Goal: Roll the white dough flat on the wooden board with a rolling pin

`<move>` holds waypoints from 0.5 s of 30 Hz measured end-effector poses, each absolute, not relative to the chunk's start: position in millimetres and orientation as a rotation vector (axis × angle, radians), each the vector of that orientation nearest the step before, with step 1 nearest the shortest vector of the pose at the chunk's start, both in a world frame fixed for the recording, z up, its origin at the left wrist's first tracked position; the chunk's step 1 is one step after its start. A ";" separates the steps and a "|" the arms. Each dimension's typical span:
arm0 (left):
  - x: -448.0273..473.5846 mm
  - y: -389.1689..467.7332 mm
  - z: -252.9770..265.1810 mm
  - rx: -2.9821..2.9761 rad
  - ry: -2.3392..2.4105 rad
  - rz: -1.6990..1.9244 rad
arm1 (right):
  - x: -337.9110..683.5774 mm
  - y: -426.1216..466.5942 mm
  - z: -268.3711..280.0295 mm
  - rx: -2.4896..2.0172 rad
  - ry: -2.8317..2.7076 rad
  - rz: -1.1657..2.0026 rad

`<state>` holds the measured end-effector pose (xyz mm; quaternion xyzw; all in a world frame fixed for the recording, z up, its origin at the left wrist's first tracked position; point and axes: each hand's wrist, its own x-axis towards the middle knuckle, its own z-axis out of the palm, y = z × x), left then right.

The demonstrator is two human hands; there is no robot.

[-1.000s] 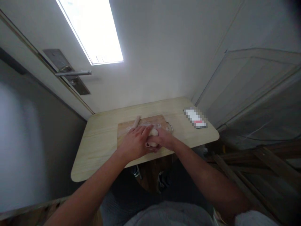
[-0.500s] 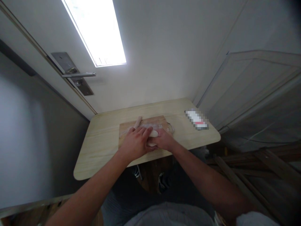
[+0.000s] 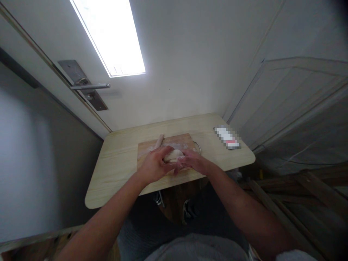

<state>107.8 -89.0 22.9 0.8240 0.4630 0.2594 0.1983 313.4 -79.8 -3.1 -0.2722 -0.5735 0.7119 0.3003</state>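
Note:
A pale lump of dough (image 3: 174, 155) sits between my two hands over the wooden board (image 3: 185, 139). My left hand (image 3: 157, 163) curls round its left side, thumb toward me. On the other side my right hand (image 3: 194, 160) presses its floury fingers against the dough. Both hands are closed on it, and their undersides are hidden. Behind my left hand a rolling pin (image 3: 159, 140) lies slantwise on the board, its near end partly covered. White flour dusts the board's surface.
The light wooden table (image 3: 114, 159) stands against a white door with a metal handle (image 3: 91, 86). A blurred-out flat object (image 3: 227, 137) lies at the table's right. A metal loop (image 3: 199, 146) sticks out from the board's right end. Wooden beams (image 3: 293, 192) are at the lower right.
My hands have moved apart from their overlapped grip, left hand lower left and right hand slightly right. More of the dough shows between them. The rolling pin and board have stayed put.

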 end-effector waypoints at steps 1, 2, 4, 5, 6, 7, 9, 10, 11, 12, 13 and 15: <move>107.9 -89.1 21.9 2.269 1.285 0.726 | 313.3 -80.1 -3.9 -0.678 -1.471 1.941; 108.0 -89.4 20.7 2.235 1.276 0.731 | 313.1 -80.3 -4.8 -0.647 -1.436 1.981; 108.5 -90.2 17.8 2.174 1.265 0.758 | 312.0 -80.0 -6.8 -0.652 -1.409 2.004; 108.8 -90.8 16.5 2.146 1.266 0.778 | 311.3 -79.3 -7.9 -0.674 -1.408 2.012; 109.0 -91.3 15.6 2.122 1.274 0.795 | 310.4 -78.3 -8.8 -0.701 -1.412 2.019; 109.0 -91.8 15.3 2.103 1.291 0.803 | 309.6 -77.0 -9.5 -0.727 -1.416 2.023; 108.2 -92.3 17.0 2.090 1.339 0.776 | 308.1 -73.7 -10.2 -0.771 -1.442 2.003; 107.2 -92.2 18.9 2.098 1.359 0.747 | 307.7 -71.9 -10.2 -0.791 -1.463 1.976; 105.8 -91.9 21.1 2.110 1.369 0.714 | 307.5 -70.4 -10.1 -0.805 -1.483 1.943; 104.0 -91.4 23.5 2.124 1.360 0.683 | 307.5 -69.1 -9.9 -0.816 -1.497 1.912; 102.0 -90.7 25.5 2.135 1.326 0.654 | 307.6 -68.3 -9.7 -0.824 -1.504 1.887; 98.1 -88.7 27.5 2.132 1.221 0.626 | 307.4 -68.1 -9.3 -0.828 -1.507 1.861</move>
